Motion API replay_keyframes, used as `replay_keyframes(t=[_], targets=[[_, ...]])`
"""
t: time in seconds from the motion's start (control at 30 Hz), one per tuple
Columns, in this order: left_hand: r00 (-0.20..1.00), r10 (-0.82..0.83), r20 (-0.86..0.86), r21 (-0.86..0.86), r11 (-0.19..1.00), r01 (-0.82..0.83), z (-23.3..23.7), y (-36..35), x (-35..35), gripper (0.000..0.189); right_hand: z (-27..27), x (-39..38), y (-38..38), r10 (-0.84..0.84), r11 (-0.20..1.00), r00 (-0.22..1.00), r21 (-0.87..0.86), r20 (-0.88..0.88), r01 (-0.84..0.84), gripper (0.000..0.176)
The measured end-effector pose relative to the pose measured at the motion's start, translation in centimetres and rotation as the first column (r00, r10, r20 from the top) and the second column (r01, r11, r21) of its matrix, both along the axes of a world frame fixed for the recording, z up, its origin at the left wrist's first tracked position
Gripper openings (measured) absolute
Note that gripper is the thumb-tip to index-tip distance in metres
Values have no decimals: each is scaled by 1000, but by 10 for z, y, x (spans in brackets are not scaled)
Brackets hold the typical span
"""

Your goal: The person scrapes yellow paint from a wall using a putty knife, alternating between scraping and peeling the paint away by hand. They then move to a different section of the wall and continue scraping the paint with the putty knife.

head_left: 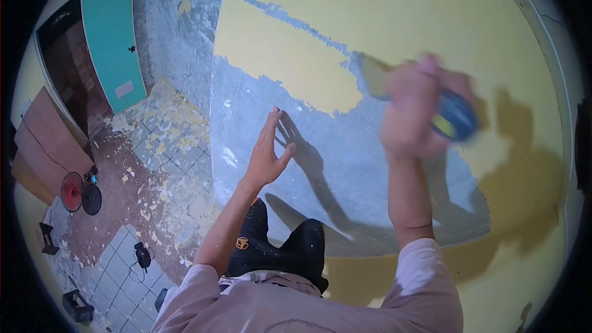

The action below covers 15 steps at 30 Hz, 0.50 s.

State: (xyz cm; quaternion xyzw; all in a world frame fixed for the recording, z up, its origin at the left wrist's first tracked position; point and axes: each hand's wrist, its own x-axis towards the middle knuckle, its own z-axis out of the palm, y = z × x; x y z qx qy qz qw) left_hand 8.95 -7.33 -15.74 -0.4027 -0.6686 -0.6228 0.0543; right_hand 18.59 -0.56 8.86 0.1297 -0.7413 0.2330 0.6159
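My right hand (412, 111) is wrapped round a paint scraper (372, 76), slightly blurred, with a wide flat blade and a blue and yellow handle end. The blade lies at the ragged right edge of a patch of yellow paint (290, 55) on the wall. Around and below that patch the grey wall surface (364, 166) shows bare. My left hand (266, 157) is open, its fingers stretched upward close to the grey surface, and it holds nothing. Its shadow falls on the wall to the right.
Paint flakes (163, 191) litter the tiled floor at left. A green door (111, 40) stands at the back beside a dark doorway. Brown boards (49, 135) lean near a red and black round object (72, 192). A black device with a cord (142, 255) lies on the tiles.
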Motion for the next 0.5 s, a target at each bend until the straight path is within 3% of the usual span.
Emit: replay_keyframes(t=[0.03, 0.07, 0.1, 0.13, 0.2, 0.27, 0.3, 0.4, 0.47, 0.5], targets=[[1000, 4, -2, -1, 1000, -4, -3, -2, -4, 70, 8, 16, 0, 343, 937, 939, -65, -7, -343, 20], [1000, -25, -7, -16, 1000, 25, -7, -2, -11, 72, 13, 22, 1, 646, 755, 763, -121, -32, -645, 19], [998, -58, -5, -36, 998, 58, -9, -3, -12, 75, 5, 6, -1, 307, 951, 951, -14, -22, -308, 20], [998, -63, 7, -45, 997, 63, -12, -5, -8, 75, -5, -11, -2, -86, 993, 995, 83, -49, 90, 24], [997, -70, 28, -26, 997, 71, -6, -5, -9, 74, 1, -23, 0, -99, 986, 988, 121, -117, 113, 32], [996, -77, 35, -42, 996, 78, -7, -7, -12, 73, 15, 6, 1, 358, 927, 933, -105, -42, -360, 17], [996, -79, 46, -49, 996, 81, -6, -6, -13, 73, 17, -3, 4, 363, 926, 931, -96, -38, -365, 17], [996, -72, 51, -27, 997, 73, -4, -6, -10, 71, 10, -32, 10, -31, 984, 998, 174, -48, 39, 29], [991, -95, 95, -5, 995, 96, 0, -12, -11, 69, 12, -24, 3, -9, 978, 995, 204, -95, 28, 31], [981, -121, 148, 12, 993, 121, -1, -16, -11, 67, 10, -18, 1, 93, 989, 991, 120, -97, -81, 25]])
